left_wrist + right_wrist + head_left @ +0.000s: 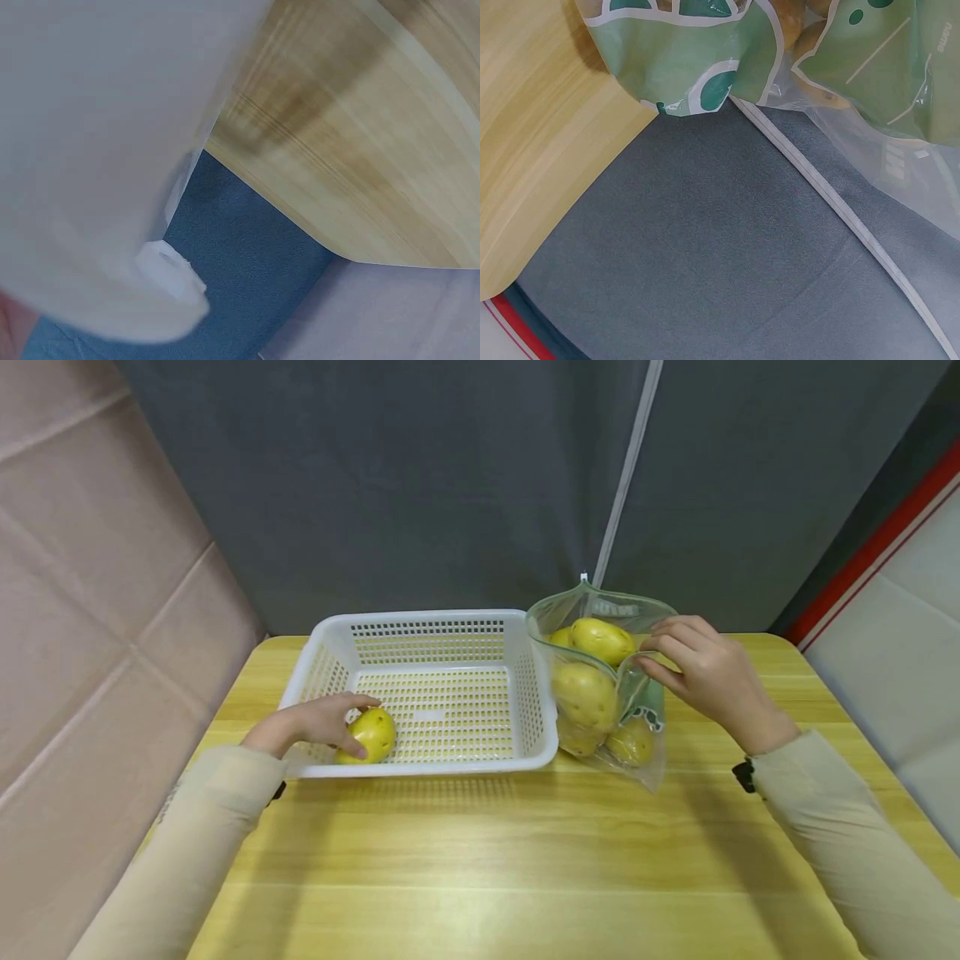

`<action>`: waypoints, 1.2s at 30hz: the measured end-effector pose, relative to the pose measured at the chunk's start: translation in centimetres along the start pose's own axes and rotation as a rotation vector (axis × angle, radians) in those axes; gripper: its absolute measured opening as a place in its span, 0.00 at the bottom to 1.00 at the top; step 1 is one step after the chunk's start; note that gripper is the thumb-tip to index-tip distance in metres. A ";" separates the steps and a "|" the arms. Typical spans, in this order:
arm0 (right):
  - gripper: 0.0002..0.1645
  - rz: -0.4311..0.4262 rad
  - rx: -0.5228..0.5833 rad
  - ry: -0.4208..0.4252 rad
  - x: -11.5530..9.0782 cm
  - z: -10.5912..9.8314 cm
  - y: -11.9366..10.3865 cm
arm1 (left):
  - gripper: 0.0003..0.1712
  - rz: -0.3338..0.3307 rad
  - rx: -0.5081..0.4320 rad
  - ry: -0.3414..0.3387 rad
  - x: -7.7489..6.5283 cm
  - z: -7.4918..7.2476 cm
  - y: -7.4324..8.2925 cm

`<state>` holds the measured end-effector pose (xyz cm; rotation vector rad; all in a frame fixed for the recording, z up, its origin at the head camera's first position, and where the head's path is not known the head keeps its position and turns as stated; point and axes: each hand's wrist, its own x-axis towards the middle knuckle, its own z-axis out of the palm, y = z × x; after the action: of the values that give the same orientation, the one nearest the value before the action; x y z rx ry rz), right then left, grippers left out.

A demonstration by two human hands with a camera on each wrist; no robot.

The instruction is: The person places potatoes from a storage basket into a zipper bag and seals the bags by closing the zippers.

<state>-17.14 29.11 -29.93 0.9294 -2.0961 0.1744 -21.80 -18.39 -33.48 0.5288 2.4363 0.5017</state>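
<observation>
In the head view my left hand reaches over the near left corner of a white plastic basket. Its thumb and fingers grip a yellow potato low inside that corner. At the basket's right stands a clear bag with green print, its mouth spread wide and several potatoes inside. My right hand pinches the right edge of the bag's mouth. Green leaf print on the bag shows close up in the right wrist view, with the hand itself out of frame.
Both containers stand on a light wooden table. Behind it rises a dark grey cloth partition with a pale strip. Pale padded walls flank both sides, the right one edged with a red band.
</observation>
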 end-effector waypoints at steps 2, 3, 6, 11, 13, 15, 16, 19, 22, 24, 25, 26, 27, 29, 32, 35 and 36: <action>0.29 0.001 0.003 0.000 0.0 0.0 0.0 | 0.49 0.013 0.017 0.018 -0.1 0.1 0.0; 0.29 0.001 0.004 0.001 0.0 0.0 0.0 | 0.49 0.016 0.020 0.026 -0.1 0.1 0.0; 0.29 0.004 0.006 0.003 0.1 0.0 -0.1 | 0.49 0.018 0.020 0.035 -0.1 0.1 0.0; 0.29 0.007 0.008 0.002 0.1 0.0 -0.1 | 0.48 0.010 -0.010 0.031 0.1 0.2 -0.1; 0.29 0.006 0.006 0.003 0.1 0.0 -0.1 | 0.48 0.015 -0.027 0.030 0.1 0.3 -0.1; 0.29 0.003 0.003 0.005 0.0 0.0 -0.1 | 0.47 0.020 -0.034 0.033 0.3 0.4 -0.2; 0.29 0.002 0.002 0.006 0.1 0.0 -0.1 | 0.47 0.022 -0.035 0.037 0.3 0.4 -0.3; 0.29 0.000 -0.003 0.009 0.0 0.1 -0.1 | 0.47 0.034 -0.016 0.054 0.5 0.5 -0.4; 0.29 -0.002 -0.008 0.012 0.0 0.1 0.0 | 0.46 0.036 -0.001 0.068 0.7 0.5 -0.5; 0.29 -0.002 -0.009 0.013 0.0 0.1 0.0 | 0.46 0.036 0.002 0.074 0.7 0.5 -0.5; 0.28 -0.002 -0.009 0.012 0.0 0.1 0.0 | 0.46 0.034 0.002 0.075 0.7 0.5 -0.5; 0.28 -0.002 -0.008 0.012 0.0 0.1 0.0 | 0.46 0.033 0.002 0.077 0.7 0.5 -0.5; 0.28 -0.002 -0.007 0.012 0.0 0.1 0.0 | 0.46 0.034 -0.002 0.079 0.6 0.5 -0.4; 0.28 -0.001 -0.006 0.012 0.0 0.1 0.0 | 0.45 0.039 -0.008 0.091 0.5 0.4 -0.4; 0.28 -0.001 -0.004 0.013 0.0 0.1 0.0 | 0.44 0.065 -0.020 0.120 0.4 0.2 -0.4; 0.28 -0.001 -0.004 0.014 0.0 0.1 0.0 | 0.44 0.100 -0.045 0.159 0.4 -0.2 -0.4; 0.28 -0.001 -0.005 0.014 0.0 0.1 0.0 | 0.44 0.105 -0.054 0.174 0.5 -0.3 -0.3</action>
<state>-17.20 29.05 -30.05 0.9240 -2.0821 0.1741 -22.40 -18.46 -33.60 0.6158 2.5605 0.6816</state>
